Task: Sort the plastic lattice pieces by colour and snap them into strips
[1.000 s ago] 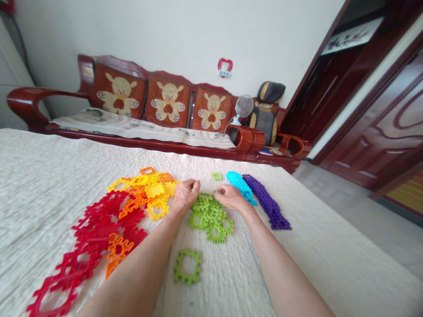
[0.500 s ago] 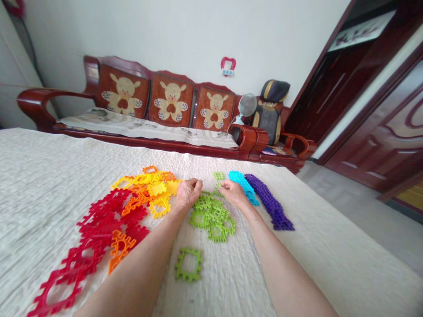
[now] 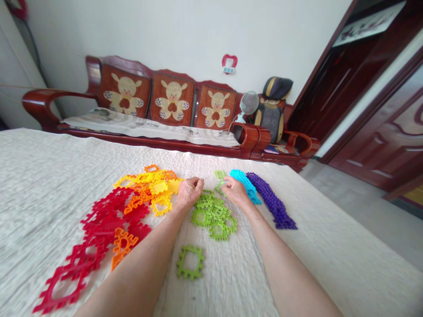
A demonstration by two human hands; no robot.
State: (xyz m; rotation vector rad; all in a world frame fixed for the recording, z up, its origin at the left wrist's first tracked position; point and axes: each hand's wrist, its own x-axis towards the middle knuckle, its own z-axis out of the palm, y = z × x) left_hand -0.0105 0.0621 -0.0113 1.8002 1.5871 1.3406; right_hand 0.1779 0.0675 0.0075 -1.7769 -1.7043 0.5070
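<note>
Green toothed pieces point(image 3: 213, 212) — mostly heaped, overlapping, one square frame point(image 3: 181, 263) lying flat, apart

- I'm counting two bare hands point(image 3: 190, 192), one left, one right
- one cyan row point(image 3: 245, 185) and one purple row point(image 3: 271, 201) are lying side by side
- one green frame point(image 3: 180, 263) is sitting by itself up front
- two green pieces point(image 3: 220, 175) are lying by the right fingertips
- red point(image 3: 105, 229), orange point(image 3: 138, 194), yellow point(image 3: 159, 188) and green piles point(image 3: 218, 212) are overlapping too much for exact counts, sorry
- three bear cushions point(image 3: 173, 97) are leaning on one sofa point(image 3: 148, 141)
- one fan point(image 3: 249, 103) is standing nearby
</note>
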